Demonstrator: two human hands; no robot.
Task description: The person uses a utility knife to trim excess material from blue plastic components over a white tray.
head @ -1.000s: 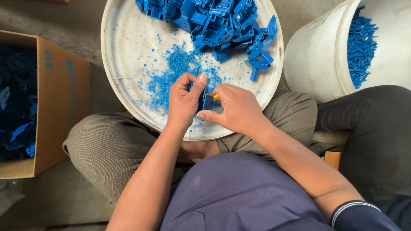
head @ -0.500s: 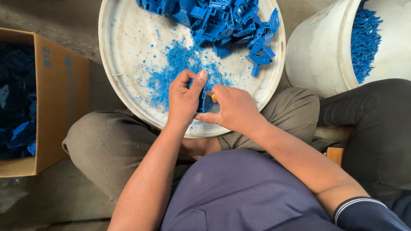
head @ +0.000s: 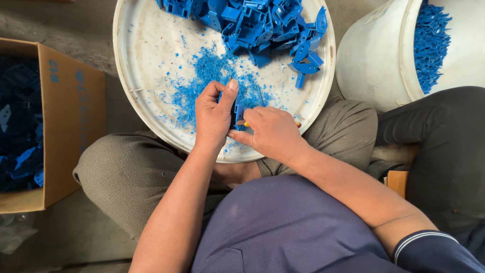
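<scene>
My left hand [head: 214,115] grips a small blue plastic part [head: 238,108] upright over the near rim of a round white tray [head: 139,65] resting on my knees. My right hand [head: 270,132] presses against that part and holds a thin tool with a yellow-orange handle [head: 246,124]; most of the tool is hidden in the fist. Blue shavings [head: 202,76] lie scattered on the tray just beyond my hands. A heap of blue plastic parts [head: 257,23] fills the tray's far side.
A white bucket [head: 376,60] holding blue plastic pieces stands at the right. An open cardboard box [head: 70,116] with dark blue parts inside sits at the left. A person's dark-trousered leg [head: 439,146] is at the right, beside my knee.
My hands stay together on the blue part and have shifted only slightly. The view has drifted a little, nothing else has moved.
</scene>
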